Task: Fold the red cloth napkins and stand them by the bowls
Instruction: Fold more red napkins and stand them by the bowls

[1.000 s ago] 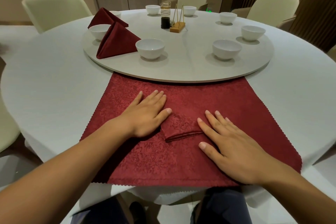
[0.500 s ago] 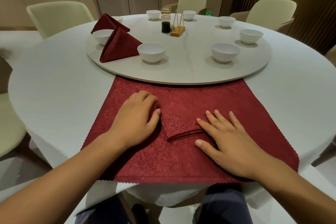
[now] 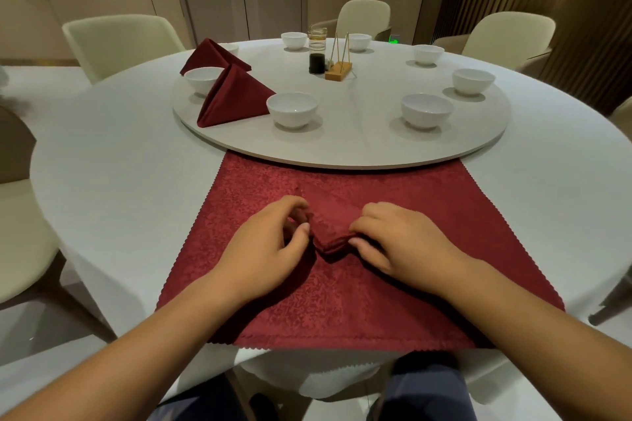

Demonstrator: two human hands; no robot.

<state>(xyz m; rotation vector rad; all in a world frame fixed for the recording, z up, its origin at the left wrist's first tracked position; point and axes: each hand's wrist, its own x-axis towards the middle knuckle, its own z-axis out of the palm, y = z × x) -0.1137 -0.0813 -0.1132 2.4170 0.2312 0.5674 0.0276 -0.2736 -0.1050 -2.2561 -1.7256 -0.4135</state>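
A folded red napkin (image 3: 328,231) lies on top of a flat red cloth (image 3: 342,301) spread at the table's near edge. My left hand (image 3: 270,246) pinches the napkin's left side between thumb and fingers. My right hand (image 3: 393,239) pinches its right corner. The napkin's near point sticks out between the two hands. Two folded red napkins stand as pyramids on the turntable: one (image 3: 232,99) between two white bowls (image 3: 292,109) (image 3: 203,79), the other (image 3: 210,56) farther back.
The round turntable (image 3: 359,143) carries several white bowls (image 3: 426,109), a dark sauce jar (image 3: 316,60) and a wooden toothpick stand (image 3: 338,70). The white tablecloth (image 3: 119,181) surrounds it. Cream chairs (image 3: 116,41) ring the table.
Both hands went from lying flat on the cloth to curling their fingers and pinching the folded napkin's two sides. The camera has tilted slightly.
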